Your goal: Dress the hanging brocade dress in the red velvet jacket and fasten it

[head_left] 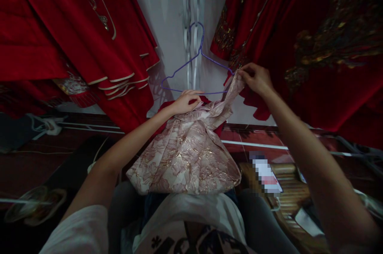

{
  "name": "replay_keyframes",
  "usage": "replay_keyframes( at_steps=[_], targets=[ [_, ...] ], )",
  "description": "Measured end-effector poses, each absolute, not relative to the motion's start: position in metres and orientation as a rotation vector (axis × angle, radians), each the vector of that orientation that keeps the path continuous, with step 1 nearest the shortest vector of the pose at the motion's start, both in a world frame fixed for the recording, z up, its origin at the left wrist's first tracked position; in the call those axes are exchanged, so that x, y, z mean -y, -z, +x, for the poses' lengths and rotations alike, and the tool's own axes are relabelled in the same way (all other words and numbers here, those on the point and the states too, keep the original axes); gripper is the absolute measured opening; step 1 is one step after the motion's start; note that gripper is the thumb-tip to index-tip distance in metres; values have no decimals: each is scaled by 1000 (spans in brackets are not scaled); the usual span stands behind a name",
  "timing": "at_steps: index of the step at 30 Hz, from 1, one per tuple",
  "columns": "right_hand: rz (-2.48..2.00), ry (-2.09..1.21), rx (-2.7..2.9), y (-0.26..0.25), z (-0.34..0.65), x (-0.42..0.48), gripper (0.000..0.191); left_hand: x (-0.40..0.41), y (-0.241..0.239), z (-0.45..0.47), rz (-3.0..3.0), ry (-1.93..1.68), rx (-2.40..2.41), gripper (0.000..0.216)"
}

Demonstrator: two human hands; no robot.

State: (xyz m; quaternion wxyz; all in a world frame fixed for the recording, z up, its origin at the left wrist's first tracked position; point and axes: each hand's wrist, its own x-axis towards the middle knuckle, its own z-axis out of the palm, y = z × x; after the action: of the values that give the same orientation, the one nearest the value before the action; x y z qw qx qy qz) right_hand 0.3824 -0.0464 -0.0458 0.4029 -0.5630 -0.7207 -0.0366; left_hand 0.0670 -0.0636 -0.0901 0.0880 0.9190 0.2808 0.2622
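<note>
A pale pink brocade dress (191, 154) with a shiny gold flower pattern lies across the lap. Just beyond it hangs a purple hanger (182, 64), its hook at a pair of white vertical bars. My right hand (257, 78) is closed in a pinch on the dress's upper strip, lifted beside the hanger's right end. That strip covers part of the hanger's lower right corner. At the dress's gathered top, my left hand (188, 103) has thumb and fingers closed on the fabric, below the hanger's lower bar.
Red embroidered garments (116, 46) hang on the left, and more red garments (299, 46) on the right. A phone (266, 176) with a cable lies on a slatted bamboo surface (290, 190) at right. A white horizontal rail (257, 145) runs behind the dress near the floor.
</note>
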Motion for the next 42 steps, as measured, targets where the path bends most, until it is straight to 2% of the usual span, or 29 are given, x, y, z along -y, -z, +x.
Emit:
replay_keyframes(
  at_steps=[5,10,16,29,36,42],
  targets=[
    [-1457,68,1786,62,349,34,58,58,93,57,2585,-1167,-908,21],
    [-1512,93,1829,61,351,36,70,43,104,9,2182,-1696,-1692,25],
    [-1571,74,1846,49,355,41,69,28,131,-45,1709,-1575,-2132,22],
    [-1571,60,1825,43,355,45,60,23,130,-42,1429,-1411,-2236,21],
    [-1546,40,1825,43,359,45,57,-1,121,-52,1671,-1744,-1782,22],
    [-1521,32,1885,47,362,41,62,-10,118,-58,1584,-1751,-1723,22]
  ],
)
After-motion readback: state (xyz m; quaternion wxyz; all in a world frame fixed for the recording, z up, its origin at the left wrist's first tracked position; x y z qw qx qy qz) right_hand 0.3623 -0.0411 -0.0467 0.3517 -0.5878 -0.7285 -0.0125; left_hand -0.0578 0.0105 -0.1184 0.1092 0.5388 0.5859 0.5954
